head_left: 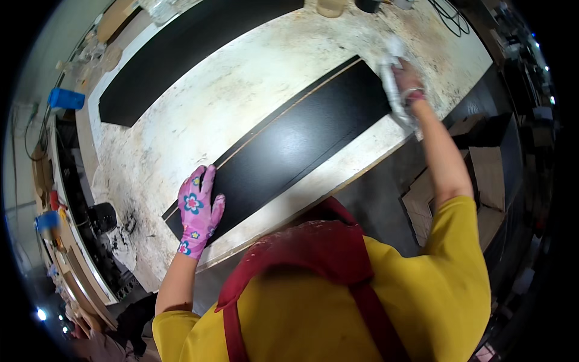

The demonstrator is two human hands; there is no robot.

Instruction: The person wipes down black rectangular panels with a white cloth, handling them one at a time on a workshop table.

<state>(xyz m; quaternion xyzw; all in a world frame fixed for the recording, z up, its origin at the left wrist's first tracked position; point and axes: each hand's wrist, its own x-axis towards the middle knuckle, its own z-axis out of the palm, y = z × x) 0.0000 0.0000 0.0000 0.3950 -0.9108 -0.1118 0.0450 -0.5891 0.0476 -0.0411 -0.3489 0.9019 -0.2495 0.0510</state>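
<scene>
A long black board [307, 127] lies at a slant across the worktable in front of me. A thin pale line runs along it near its far edge. My left hand [198, 208], in a pink flowered glove, rests flat on the board's left end with the thumb apart from the fingers. Beyond the board's right end, my right hand [408, 79] grips a crumpled white cloth [393, 93]. Motion smears this hand and the cloth, and I cannot tell whether the cloth touches the board's end.
A second black board [181, 60] lies along the table's far left side. Jars and a dark cup [367, 5] stand at the back edge, with a black cable [451, 19] to their right. The worn white tabletop [265, 78] is stained. Cardboard [487, 175] sits below on the right.
</scene>
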